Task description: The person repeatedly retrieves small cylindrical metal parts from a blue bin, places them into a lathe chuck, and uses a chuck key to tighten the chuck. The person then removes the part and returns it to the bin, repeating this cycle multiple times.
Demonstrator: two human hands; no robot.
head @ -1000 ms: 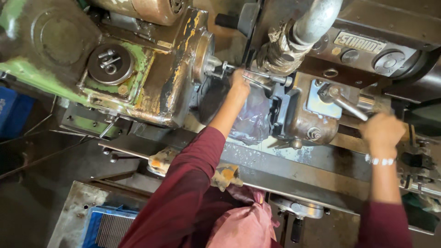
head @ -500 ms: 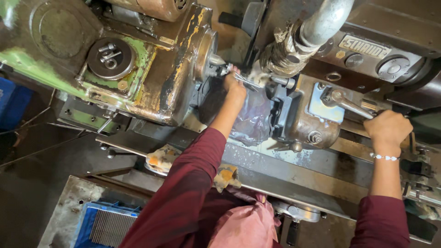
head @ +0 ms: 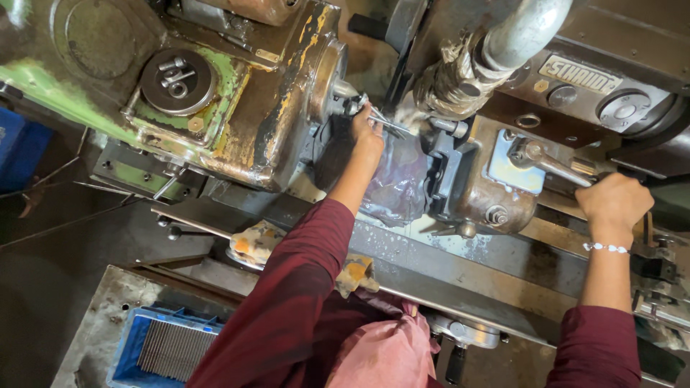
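My left hand (head: pixel 368 133) is up at the chuck (head: pixel 327 79), which sits right of the headstock (head: pixel 215 108). Right of that hand stands the carriage (head: pixel 478 179), with its lever (head: pixel 550 162) running right to my right hand (head: pixel 614 205). The bed (head: pixel 460 266) lies below both, and a crate (head: pixel 162 348) is at lower left.
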